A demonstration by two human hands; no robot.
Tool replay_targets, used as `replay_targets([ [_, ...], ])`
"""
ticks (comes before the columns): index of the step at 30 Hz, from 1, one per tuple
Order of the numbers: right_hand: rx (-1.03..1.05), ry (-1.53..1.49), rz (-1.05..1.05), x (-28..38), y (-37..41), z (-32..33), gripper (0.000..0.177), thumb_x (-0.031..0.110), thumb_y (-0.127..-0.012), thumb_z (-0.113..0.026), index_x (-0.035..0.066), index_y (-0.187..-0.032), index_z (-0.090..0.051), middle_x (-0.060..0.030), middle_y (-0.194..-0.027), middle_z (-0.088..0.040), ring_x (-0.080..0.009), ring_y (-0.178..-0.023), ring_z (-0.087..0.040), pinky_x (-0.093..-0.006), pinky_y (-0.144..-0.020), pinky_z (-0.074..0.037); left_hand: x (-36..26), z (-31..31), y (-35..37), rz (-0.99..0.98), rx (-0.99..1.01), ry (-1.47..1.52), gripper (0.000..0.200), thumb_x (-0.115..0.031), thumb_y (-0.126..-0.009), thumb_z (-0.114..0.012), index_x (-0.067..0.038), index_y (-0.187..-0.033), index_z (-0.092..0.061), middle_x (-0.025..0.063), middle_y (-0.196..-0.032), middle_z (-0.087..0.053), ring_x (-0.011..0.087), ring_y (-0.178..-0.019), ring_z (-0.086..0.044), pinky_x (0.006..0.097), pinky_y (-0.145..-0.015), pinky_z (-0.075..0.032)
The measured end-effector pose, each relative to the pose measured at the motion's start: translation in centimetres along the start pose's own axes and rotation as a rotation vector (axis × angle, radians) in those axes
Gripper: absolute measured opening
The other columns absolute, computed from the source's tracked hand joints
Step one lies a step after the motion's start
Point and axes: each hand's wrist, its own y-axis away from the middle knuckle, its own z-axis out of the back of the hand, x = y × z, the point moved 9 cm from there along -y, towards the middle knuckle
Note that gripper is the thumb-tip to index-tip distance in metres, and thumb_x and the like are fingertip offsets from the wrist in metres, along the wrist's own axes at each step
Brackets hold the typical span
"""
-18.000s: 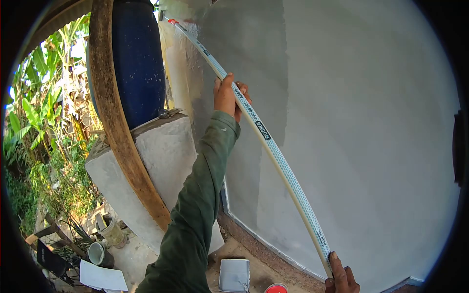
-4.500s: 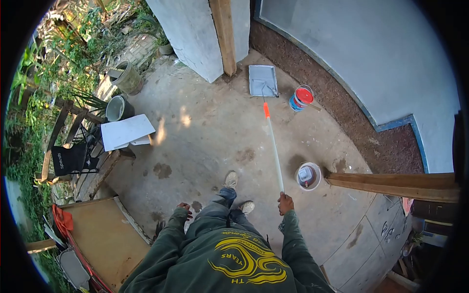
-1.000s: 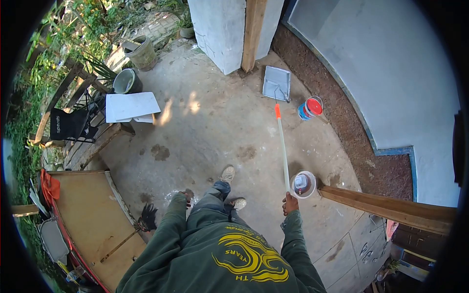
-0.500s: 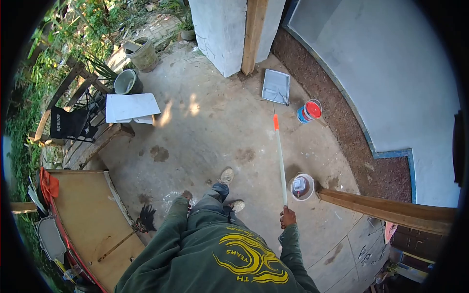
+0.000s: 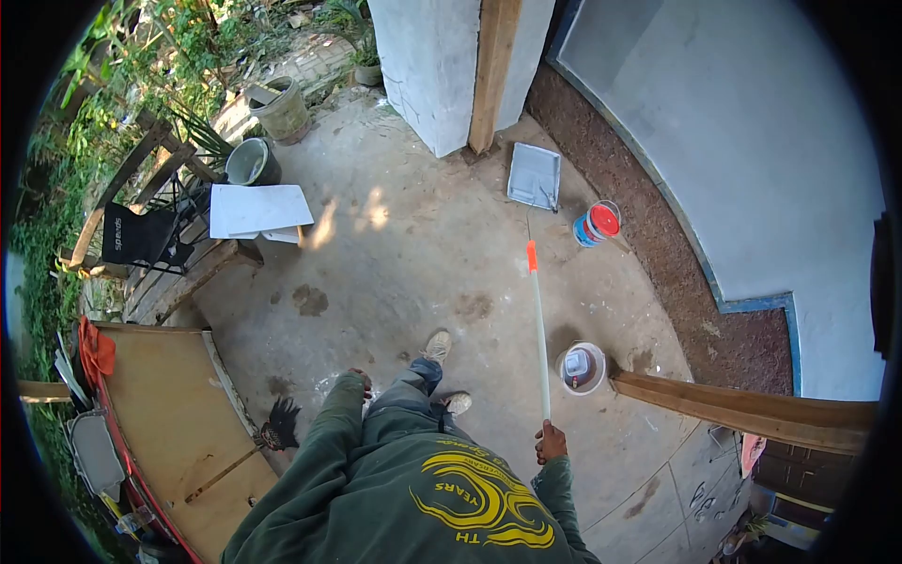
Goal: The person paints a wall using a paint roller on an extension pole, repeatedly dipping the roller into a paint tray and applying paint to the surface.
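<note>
My right hand point(image 5: 551, 442) is closed around the lower end of a long pale paint roller pole point(image 5: 541, 338) with an orange tip. A thin rod reaches from that tip toward the paint tray point(image 5: 534, 176), which lies on the concrete near the wall. The roller head is too small to make out clearly. Beside my left thigh hangs my left hand point(image 5: 363, 382), holding nothing I can see, its fingers loose and partly hidden. A paint can point(image 5: 597, 226), blue with red, stands right of the tray. Closer to me sits a whitish bucket point(image 5: 582, 368) with things inside.
A wooden post point(image 5: 742, 404) juts in from the right past the bucket. A white pillar point(image 5: 427, 75) rises ahead. On the left are a wooden board point(image 5: 169, 404), a black chair point(image 5: 141, 235), white sheets point(image 5: 258, 211) and a dark bucket point(image 5: 252, 163). A black-feathered bird point(image 5: 280, 423) is beside the board.
My right hand and the pole have drawn slightly back toward me. The whole view has shifted a little; my left hand still hangs by my thigh.
</note>
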Motion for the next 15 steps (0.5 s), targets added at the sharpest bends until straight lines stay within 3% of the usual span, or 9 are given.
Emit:
replay_targets([
  [1, 0.012, -0.005, -0.003, 0.0, 0.2, 0.1, 0.046, 0.048, -0.096, -0.041, 0.006, -0.084, -0.051, -0.0036, -0.049, -0.039, -0.0123, -0.035, -0.031, -0.0294, -0.033, -0.025, 0.7, -0.5, 0.2, 0.013, 0.036, 0.031, 0.027, -0.031, -0.095, -0.052, -0.012, -0.113, -0.056, 0.019, -0.09, -0.066, 0.0351, -0.067, -0.067, 0.053, -0.052, -0.052],
  [2, 0.022, -0.016, -0.009, 0.0, 0.3, 0.1, 0.046, 0.049, -0.096, -0.041, 0.006, -0.084, -0.051, -0.0036, -0.049, -0.039, -0.0122, -0.035, -0.031, -0.0293, -0.032, -0.026, 2.7, -1.6, -3.3, 0.011, 0.036, 0.029, 0.027, -0.031, -0.095, -0.052, -0.012, -0.113, -0.056, 0.019, -0.09, -0.066, 0.0351, -0.067, -0.067, 0.053, -0.052, -0.052],
  [4, 0.013, -0.026, 0.008, 1.4, -1.3, -0.2, 0.046, 0.048, -0.096, -0.042, 0.006, -0.084, -0.051, -0.0032, -0.049, -0.039, -0.012, -0.035, -0.031, -0.0292, -0.032, -0.026, 7.6, 0.1, -9.0, 0.183, 0.228, -0.158, 0.039, -0.034, -0.1, -0.041, -0.013, -0.133, -0.039, 0.0233, -0.107, -0.064, 0.0384, -0.08, -0.067, 0.053, -0.066, -0.054],
  [5, 0.007, -0.031, 0.026, 2.6, -2.3, -0.6, 0.045, 0.048, -0.096, -0.042, 0.006, -0.084, -0.051, -0.0029, -0.049, -0.039, -0.0118, -0.035, -0.032, -0.0291, -0.032, -0.026, 6.0, -3.1, -6.6, 0.18, 0.227, -0.173, 0.039, -0.034, -0.1, -0.041, -0.013, -0.133, -0.039, 0.0233, -0.107, -0.064, 0.0384, -0.08, -0.067, 0.053, -0.066, -0.054],
  [7, -0.026, -0.054, 0.063, 4.8, -4.3, -1.4, 0.045, 0.048, -0.095, -0.043, 0.005, -0.082, -0.051, -0.0024, -0.049, -0.039, -0.0117, -0.034, -0.032, -0.0293, -0.032, -0.025, 1.8, -1.7, 0.5, 0.275, 0.167, -0.556, 0.042, -0.035, -0.1, -0.04, -0.01, -0.133, -0.041, 0.0239, -0.107, -0.064, 0.0387, -0.084, -0.067, 0.0513, -0.066, -0.054],
  [8, -0.057, -0.062, 0.107, 5.7, -4.7, -1.5, 0.045, 0.048, -0.095, -0.044, 0.005, -0.081, -0.051, -0.0019, -0.048, -0.039, -0.0117, -0.034, -0.032, -0.0296, -0.032, -0.025, 1.5, -1.1, 0.7, 0.269, 0.158, -0.571, 0.042, -0.035, -0.1, -0.04, -0.01, -0.133, -0.041, 0.0239, -0.107, -0.064, 0.0387, -0.084, -0.067, 0.0513, -0.066, -0.054],
  [10, -0.081, -0.075, 0.142, 5.7, -4.6, -1.9, 0.045, 0.047, -0.095, -0.045, 0.006, -0.079, -0.051, -0.0015, -0.048, -0.039, -0.0115, -0.033, -0.033, -0.0296, -0.032, -0.026, -0.4, 0.0, 1.3, 0.115, 0.092, -0.239, 0.043, -0.035, -0.1, -0.041, -0.011, -0.135, -0.04, 0.0238, -0.107, -0.064, 0.0404, -0.081, -0.067, 0.0539, -0.064, -0.054],
  [14, -0.136, -0.094, 0.268, 2.0, -1.6, -1.5, 0.046, 0.045, -0.095, -0.047, 0.006, -0.072, -0.053, -0.0014, -0.047, -0.043, -0.0119, -0.033, -0.038, -0.0298, -0.031, -0.029, -4.9, 0.2, -0.7, 0.021, -0.01, -0.155, 0.042, -0.032, -0.1, -0.042, -0.012, -0.136, -0.036, 0.0257, -0.105, -0.064, 0.043, -0.074, -0.067, 0.0575, -0.058, -0.053],
  [15, -0.166, -0.08, 0.283, 0.1, -0.3, -1.3, 0.046, 0.041, -0.094, -0.048, 0.003, -0.067, -0.055, -0.0061, -0.047, -0.048, -0.0162, -0.038, -0.045, -0.0343, -0.038, -0.036, -5.7, -0.3, -1.1, 0.001, 0.002, -0.147, 0.042, -0.032, -0.1, -0.042, -0.012, -0.136, -0.036, 0.0257, -0.105, -0.064, 0.043, -0.074, -0.067, 0.0575, -0.058, -0.053],
])
